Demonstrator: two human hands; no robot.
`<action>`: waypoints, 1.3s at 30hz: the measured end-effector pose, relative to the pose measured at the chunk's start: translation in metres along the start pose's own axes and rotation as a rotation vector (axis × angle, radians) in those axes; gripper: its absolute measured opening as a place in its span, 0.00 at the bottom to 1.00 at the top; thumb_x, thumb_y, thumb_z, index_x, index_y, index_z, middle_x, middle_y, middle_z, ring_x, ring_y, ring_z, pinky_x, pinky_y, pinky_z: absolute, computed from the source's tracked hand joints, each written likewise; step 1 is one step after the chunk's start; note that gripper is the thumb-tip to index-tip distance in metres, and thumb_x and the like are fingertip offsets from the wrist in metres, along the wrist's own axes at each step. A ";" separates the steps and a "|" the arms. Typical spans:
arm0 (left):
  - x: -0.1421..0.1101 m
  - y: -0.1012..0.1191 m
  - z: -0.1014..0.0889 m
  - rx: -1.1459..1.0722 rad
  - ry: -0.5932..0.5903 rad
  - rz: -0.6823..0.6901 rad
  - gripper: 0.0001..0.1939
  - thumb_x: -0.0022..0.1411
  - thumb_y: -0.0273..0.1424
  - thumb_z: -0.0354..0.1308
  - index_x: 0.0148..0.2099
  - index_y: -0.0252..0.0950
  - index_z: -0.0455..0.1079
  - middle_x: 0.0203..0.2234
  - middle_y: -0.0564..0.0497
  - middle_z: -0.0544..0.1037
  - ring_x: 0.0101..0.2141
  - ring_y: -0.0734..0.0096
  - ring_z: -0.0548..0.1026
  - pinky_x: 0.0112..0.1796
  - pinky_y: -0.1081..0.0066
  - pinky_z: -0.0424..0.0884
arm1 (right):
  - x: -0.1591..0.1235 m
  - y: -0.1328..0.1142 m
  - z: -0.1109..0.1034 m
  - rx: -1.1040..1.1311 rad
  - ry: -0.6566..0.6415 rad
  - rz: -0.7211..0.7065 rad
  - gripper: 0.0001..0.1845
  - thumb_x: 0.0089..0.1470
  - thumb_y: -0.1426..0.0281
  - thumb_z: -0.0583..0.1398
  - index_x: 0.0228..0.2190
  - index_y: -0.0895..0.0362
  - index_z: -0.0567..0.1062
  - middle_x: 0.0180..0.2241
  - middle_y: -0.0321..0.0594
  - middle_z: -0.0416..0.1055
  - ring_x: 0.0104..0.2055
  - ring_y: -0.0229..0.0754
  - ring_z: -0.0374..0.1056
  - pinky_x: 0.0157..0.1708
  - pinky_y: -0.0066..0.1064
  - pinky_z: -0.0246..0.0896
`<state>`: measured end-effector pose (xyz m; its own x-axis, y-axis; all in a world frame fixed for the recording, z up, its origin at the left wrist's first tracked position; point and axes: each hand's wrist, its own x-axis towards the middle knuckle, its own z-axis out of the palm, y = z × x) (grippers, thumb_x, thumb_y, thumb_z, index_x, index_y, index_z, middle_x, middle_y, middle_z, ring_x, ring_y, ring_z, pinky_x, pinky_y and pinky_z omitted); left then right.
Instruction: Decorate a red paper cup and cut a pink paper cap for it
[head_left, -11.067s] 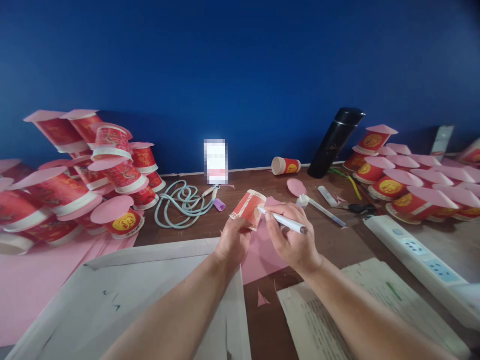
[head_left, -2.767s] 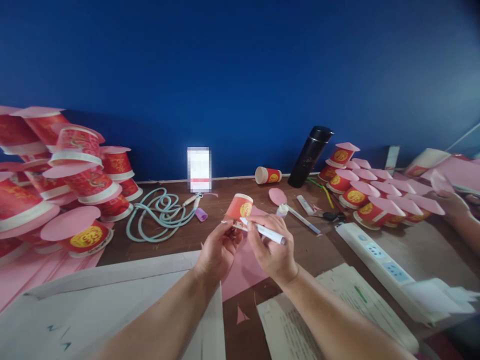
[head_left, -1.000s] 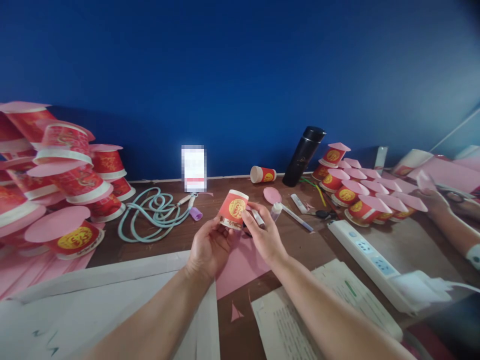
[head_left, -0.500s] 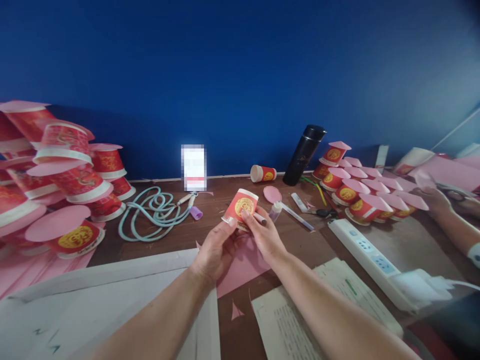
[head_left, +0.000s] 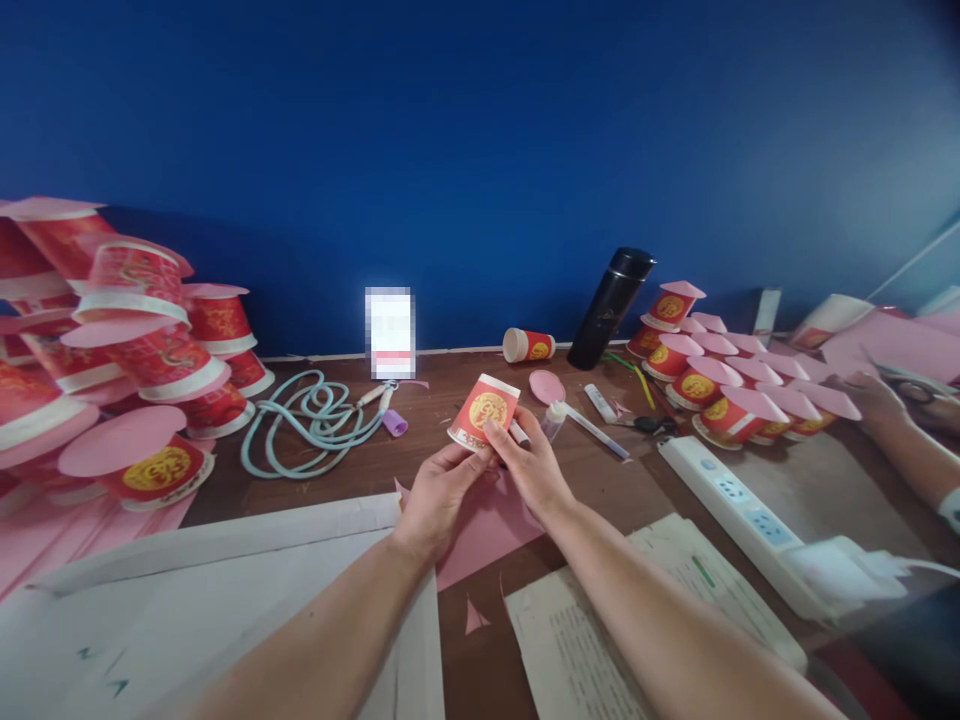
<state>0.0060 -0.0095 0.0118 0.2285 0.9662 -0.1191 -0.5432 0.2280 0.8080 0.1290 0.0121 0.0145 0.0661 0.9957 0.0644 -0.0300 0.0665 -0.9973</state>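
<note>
Close in, the left hand (head_left: 442, 495) and right hand (head_left: 531, 462) clamp a red paper cup (head_left: 486, 412) between thumbs and fingers, tilted above pink paper (head_left: 491, 525); the right also grips a marker (head_left: 519, 434). Just beyond lie a pink disc (head_left: 547, 386) and a capped glue bottle (head_left: 553, 421). Farther back, a cup stack (head_left: 529, 345) lies sideways near a black flask (head_left: 611, 308), which leans toward the blue wall (head_left: 450, 150).

screen (head_left: 391, 330): pixelated | cup pile (head_left: 135, 280): cut off, left edge | pen (head_left: 519, 434): partly hidden
</note>
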 end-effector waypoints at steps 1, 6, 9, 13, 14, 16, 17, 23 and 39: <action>0.000 0.000 0.000 0.015 -0.006 0.019 0.16 0.52 0.36 0.68 0.42 0.33 0.78 0.33 0.45 0.80 0.35 0.67 0.77 0.40 0.69 0.70 | 0.000 -0.001 0.000 -0.011 0.002 -0.004 0.24 0.49 0.53 0.65 0.42 0.54 0.70 0.39 0.39 0.76 0.39 0.42 0.73 0.37 0.32 0.70; 0.001 -0.002 -0.001 0.180 0.031 0.114 0.13 0.49 0.31 0.69 0.39 0.34 0.78 0.33 0.48 0.80 0.36 0.67 0.76 0.42 0.71 0.68 | -0.003 -0.003 0.002 -0.052 -0.021 -0.031 0.23 0.50 0.53 0.64 0.42 0.54 0.70 0.40 0.39 0.77 0.41 0.44 0.74 0.39 0.33 0.70; 0.000 -0.003 -0.001 0.285 0.052 0.153 0.11 0.50 0.30 0.68 0.38 0.34 0.78 0.30 0.49 0.80 0.33 0.68 0.75 0.39 0.72 0.68 | -0.004 -0.002 0.002 -0.052 -0.037 -0.041 0.22 0.51 0.53 0.64 0.42 0.54 0.71 0.40 0.38 0.76 0.41 0.43 0.74 0.40 0.33 0.69; -0.003 -0.002 0.001 0.361 0.087 0.218 0.10 0.50 0.25 0.67 0.38 0.35 0.78 0.37 0.47 0.80 0.37 0.67 0.75 0.42 0.73 0.67 | -0.004 -0.005 0.003 -0.062 -0.044 -0.040 0.20 0.51 0.54 0.63 0.40 0.53 0.71 0.39 0.37 0.76 0.42 0.42 0.73 0.43 0.33 0.69; -0.004 -0.002 0.002 0.352 0.104 0.223 0.10 0.49 0.24 0.68 0.37 0.36 0.79 0.38 0.47 0.80 0.38 0.68 0.75 0.42 0.73 0.67 | -0.004 -0.006 0.003 -0.070 -0.042 -0.045 0.20 0.51 0.53 0.63 0.40 0.53 0.71 0.39 0.37 0.76 0.42 0.42 0.73 0.43 0.33 0.68; -0.005 -0.001 0.004 0.313 0.141 0.220 0.10 0.47 0.22 0.68 0.35 0.37 0.79 0.37 0.47 0.80 0.37 0.68 0.75 0.42 0.74 0.67 | -0.005 -0.006 0.003 -0.085 -0.043 -0.058 0.19 0.51 0.53 0.63 0.39 0.53 0.71 0.39 0.37 0.76 0.43 0.43 0.73 0.43 0.33 0.68; -0.005 -0.001 0.004 0.298 0.153 0.218 0.10 0.47 0.21 0.69 0.34 0.37 0.79 0.37 0.48 0.80 0.37 0.68 0.75 0.41 0.74 0.67 | -0.005 -0.006 0.004 -0.088 -0.049 -0.066 0.19 0.51 0.54 0.63 0.39 0.53 0.71 0.40 0.37 0.76 0.43 0.43 0.73 0.43 0.33 0.68; -0.002 -0.004 0.002 0.412 0.140 0.284 0.07 0.48 0.23 0.67 0.32 0.37 0.78 0.35 0.47 0.80 0.37 0.65 0.74 0.41 0.72 0.67 | -0.003 0.002 0.002 -0.097 -0.108 -0.134 0.19 0.54 0.55 0.61 0.43 0.53 0.72 0.43 0.38 0.76 0.44 0.44 0.73 0.44 0.35 0.69; -0.003 -0.004 0.002 0.550 0.161 0.295 0.09 0.50 0.22 0.65 0.35 0.37 0.78 0.38 0.46 0.79 0.39 0.63 0.75 0.44 0.70 0.67 | -0.003 0.002 0.001 -0.112 -0.122 -0.111 0.19 0.54 0.54 0.61 0.43 0.53 0.72 0.43 0.38 0.75 0.47 0.44 0.71 0.47 0.35 0.67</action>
<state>0.0096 -0.0133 0.0099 -0.0142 0.9946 0.1028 -0.0613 -0.1035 0.9927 0.1279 0.0093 0.0128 -0.0588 0.9836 0.1706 0.0824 0.1751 -0.9811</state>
